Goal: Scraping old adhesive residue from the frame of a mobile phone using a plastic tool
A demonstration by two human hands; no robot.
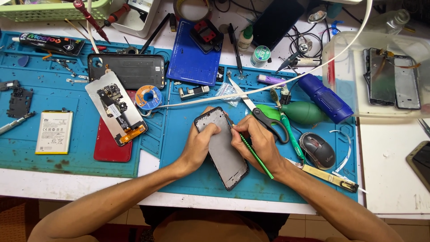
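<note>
On the blue repair mat (268, 179) lies the black phone frame (222, 150), long axis running from upper left to lower right. Our left hand (197, 145) clamps its left edge. Our right hand (260, 141), closed pen-style around a green pry tool (256, 156), sets the tip at the frame's upper right edge.

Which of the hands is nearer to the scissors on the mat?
The right hand. It lies just beside the scissors, close to their black handles, and holds a green tool. The left hand is farther away, on the phone frame.
</note>
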